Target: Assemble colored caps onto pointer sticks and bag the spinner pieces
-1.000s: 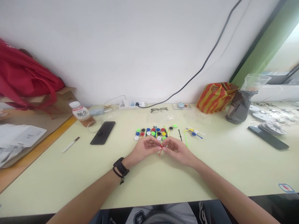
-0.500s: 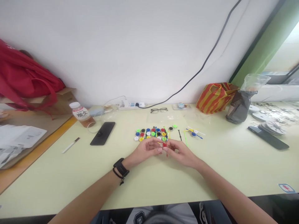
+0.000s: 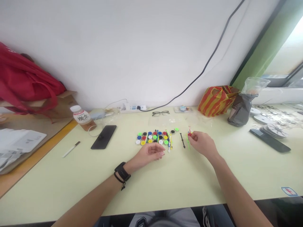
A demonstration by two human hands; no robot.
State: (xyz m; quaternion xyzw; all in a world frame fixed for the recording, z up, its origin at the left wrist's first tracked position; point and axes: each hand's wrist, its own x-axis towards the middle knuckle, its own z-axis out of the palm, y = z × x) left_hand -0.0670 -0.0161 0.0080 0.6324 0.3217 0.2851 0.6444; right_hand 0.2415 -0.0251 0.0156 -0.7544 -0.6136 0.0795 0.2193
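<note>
My right hand (image 3: pixel 201 143) pinches a small red disc on a red stick (image 3: pixel 189 132), held over the loose green and black sticks (image 3: pixel 185 141) to the right of the pile. My left hand (image 3: pixel 149 153) rests on the pale green table (image 3: pixel 170 176) with its fingers curled and nothing seen in them, just in front of a cluster of small coloured discs (image 3: pixel 153 137) in blue, green, red, yellow, white and black, with thin coloured sticks among them.
A black phone (image 3: pixel 104 136), a white pen (image 3: pixel 71 149) and a drink bottle (image 3: pixel 81 117) lie left. Glasses (image 3: pixel 161 113) and a power strip (image 3: pixel 132 108) sit by the wall. A striped bag (image 3: pixel 216 99), a dark bag (image 3: pixel 239 108) and another phone (image 3: pixel 270 140) are on the right.
My hands, joined on the red stick piece a second ago, have parted. The right hand carried the red piece right and away to the loose sticks; the left hand stayed put.
</note>
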